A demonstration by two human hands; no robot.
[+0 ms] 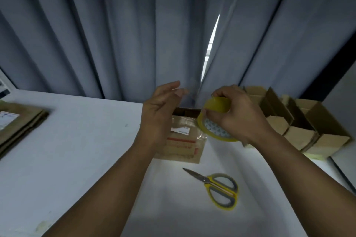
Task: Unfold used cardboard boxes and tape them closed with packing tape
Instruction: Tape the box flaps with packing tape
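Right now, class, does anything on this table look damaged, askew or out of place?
Nothing spilled or broken. The cardboard box behind the scissors shows wrinkled leftover tape and old labels, so it looks worn. The right hand grips the tape roll.

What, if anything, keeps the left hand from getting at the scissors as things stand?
Likely nothing, so yes: the scissors lie uncovered on the table, nearer the person than the left hand, whose fingertips may hold a tape end.

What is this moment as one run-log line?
step: drawing tape | right hand: grips tape roll | left hand: at end of clear strip, grip unclear | cardboard box: on table below hands | scissors: on table, untouched
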